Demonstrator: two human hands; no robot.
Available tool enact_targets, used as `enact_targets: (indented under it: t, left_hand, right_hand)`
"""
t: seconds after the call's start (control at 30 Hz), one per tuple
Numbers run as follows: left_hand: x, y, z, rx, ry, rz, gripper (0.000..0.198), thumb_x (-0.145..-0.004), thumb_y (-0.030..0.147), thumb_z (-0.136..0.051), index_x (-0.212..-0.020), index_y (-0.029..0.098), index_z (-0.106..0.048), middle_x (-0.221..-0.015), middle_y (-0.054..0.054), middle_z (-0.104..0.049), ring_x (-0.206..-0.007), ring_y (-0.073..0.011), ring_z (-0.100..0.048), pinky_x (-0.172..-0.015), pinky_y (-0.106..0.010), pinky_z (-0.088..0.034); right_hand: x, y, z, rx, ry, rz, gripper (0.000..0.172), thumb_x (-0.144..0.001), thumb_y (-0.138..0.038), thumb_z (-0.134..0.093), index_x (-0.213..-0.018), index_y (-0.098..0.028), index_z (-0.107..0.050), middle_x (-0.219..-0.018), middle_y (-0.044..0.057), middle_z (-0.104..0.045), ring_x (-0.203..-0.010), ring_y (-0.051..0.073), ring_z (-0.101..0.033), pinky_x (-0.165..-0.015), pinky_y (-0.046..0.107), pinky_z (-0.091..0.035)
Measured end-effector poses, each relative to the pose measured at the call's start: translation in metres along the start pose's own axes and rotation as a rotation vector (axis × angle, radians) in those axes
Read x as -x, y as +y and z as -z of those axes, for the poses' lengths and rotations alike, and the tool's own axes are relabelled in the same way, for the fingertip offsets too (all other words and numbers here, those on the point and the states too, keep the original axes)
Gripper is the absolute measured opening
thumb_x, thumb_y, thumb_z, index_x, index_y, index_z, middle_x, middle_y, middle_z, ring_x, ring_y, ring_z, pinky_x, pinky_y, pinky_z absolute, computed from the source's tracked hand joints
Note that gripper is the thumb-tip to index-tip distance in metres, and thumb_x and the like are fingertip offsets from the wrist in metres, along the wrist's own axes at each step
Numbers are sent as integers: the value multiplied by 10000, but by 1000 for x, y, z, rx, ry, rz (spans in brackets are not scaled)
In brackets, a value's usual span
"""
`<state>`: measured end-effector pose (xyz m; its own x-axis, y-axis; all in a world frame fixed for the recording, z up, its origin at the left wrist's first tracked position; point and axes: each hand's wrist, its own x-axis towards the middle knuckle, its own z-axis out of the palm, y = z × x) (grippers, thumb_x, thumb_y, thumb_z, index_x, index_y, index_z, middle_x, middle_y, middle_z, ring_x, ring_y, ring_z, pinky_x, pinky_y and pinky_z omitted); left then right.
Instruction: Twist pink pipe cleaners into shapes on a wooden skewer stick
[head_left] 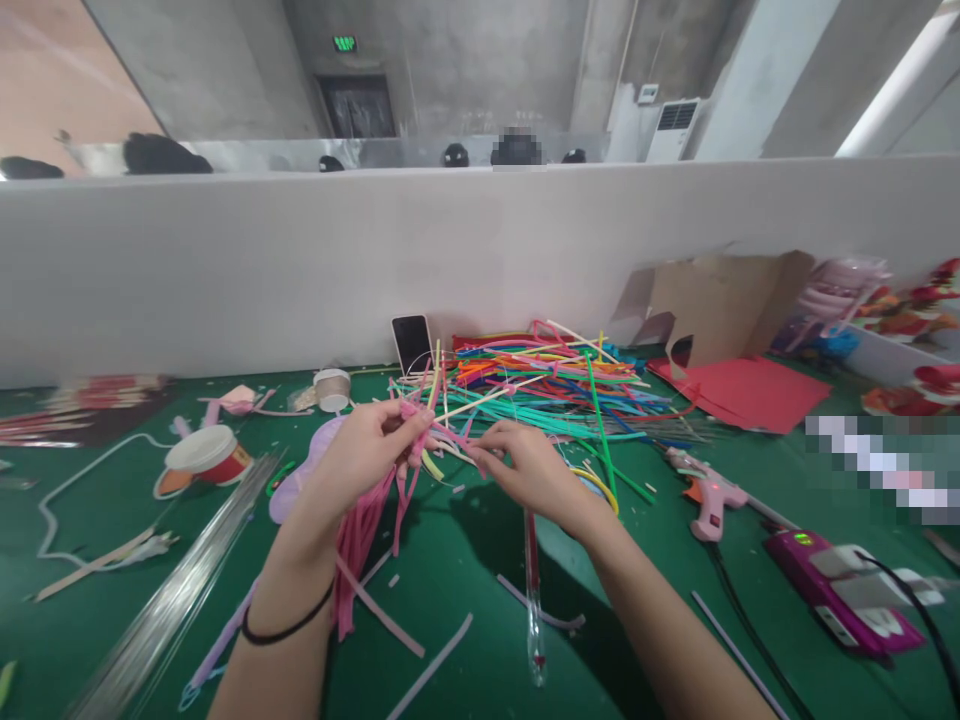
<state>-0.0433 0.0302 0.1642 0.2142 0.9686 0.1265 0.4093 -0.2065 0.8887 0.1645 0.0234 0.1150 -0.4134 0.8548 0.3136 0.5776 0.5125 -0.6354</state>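
My left hand [367, 450] is closed round a bunch of pink strips [360, 540] that hang down from it over the green table [465, 560]. My right hand [525, 465] pinches the end of a pink strip [457, 440] that runs between the two hands. Both hands hover just in front of a heap of coloured strips [547, 385]. A black band circles my left wrist.
A pink glue gun [709, 495] and a magenta device [847, 590] lie at the right. A phone [412, 343] leans on the white partition. Red paper [742, 390], cardboard [712, 300], a paper cup [206, 455], tape roll [332, 388] and metal wires [180, 580] surround the hands.
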Motion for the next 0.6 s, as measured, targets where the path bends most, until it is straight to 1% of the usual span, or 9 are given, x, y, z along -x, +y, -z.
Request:
enact_targets:
  t: [0.13, 0.2, 0.27, 0.33, 0.4, 0.47, 0.53, 0.57, 0.6]
  left_hand:
    - [5, 3, 5, 99, -9, 34, 333, -788, 462, -660, -611, 181, -633, -492, -10, -593, -385, -123, -518, -399, -219, -411]
    - [10, 8, 8, 123, 14, 13, 310, -784, 437, -676, -612, 181, -647, -497, -16, -601, -386, -122, -519, -394, -220, -410]
    - [15, 14, 10, 137, 33, -14, 293, -784, 416, -685, -615, 178, -659, -508, -21, -608, -394, -121, -522, -395, -221, -413]
    - [20, 19, 11, 149, 39, -30, 284, -787, 409, -685, -626, 175, -667, -523, -24, -610, -400, -122, -524, -395, -225, -419]
    - [22, 19, 14, 159, 61, -37, 273, -789, 404, -685, -648, 171, -675, -532, -21, -605, -405, -118, -520, -397, -224, -424]
    - [21, 17, 15, 170, 131, -52, 258, -789, 400, -687, -684, 164, -687, -545, -20, -604, -413, -108, -508, -396, -213, -416]
    - [16, 12, 15, 212, 224, -88, 254, -790, 400, -687, -721, 155, -693, -575, -29, -616, -438, -104, -504, -399, -202, -409]
    - [13, 10, 13, 253, 261, -109, 253, -790, 400, -687, -737, 152, -692, -593, -34, -625, -458, -106, -511, -408, -199, -414]
    - [10, 7, 10, 305, 284, -126, 254, -791, 401, -686, -747, 151, -688, -608, -37, -631, -478, -109, -519, -417, -198, -421]
  right_hand:
    - [1, -8, 0, -99, 11, -15, 161, -870, -307, -621, -900, -233, -761, -831, 33, -715, -747, 161, -610, -677, 269, -415]
    - [3, -13, 2, -162, 12, -32, 139, -853, -302, -639, -870, -241, -763, -829, 17, -725, -734, 151, -611, -662, 260, -419]
    - [5, -19, 6, -222, -16, -29, 142, -853, -302, -632, -862, -244, -761, -838, 8, -732, -730, 145, -615, -647, 254, -422]
    - [6, -23, 13, -273, 2, -32, 159, -856, -323, -621, -886, -245, -757, -836, 8, -730, -710, 142, -606, -626, 253, -421]
    - [7, -23, 20, -322, 118, -67, 190, -851, -352, -619, -939, -237, -742, -835, 14, -719, -663, 133, -580, -597, 253, -420]
    - [8, -20, 25, -369, 320, -125, 229, -837, -377, -626, -972, -217, -718, -849, 28, -705, -621, 124, -547, -571, 255, -419]
    - [7, -14, 28, -415, 534, -172, 254, -834, -401, -621, -970, -195, -682, -868, 42, -688, -630, 126, -539, -573, 259, -422]
    - [6, -11, 29, -440, 620, -192, 265, -836, -418, -615, -962, -189, -659, -868, 47, -679, -647, 130, -544, -582, 262, -424]
    - [5, -8, 28, -467, 676, -212, 278, -841, -437, -604, -960, -188, -634, -870, 49, -672, -670, 137, -553, -592, 264, -426]
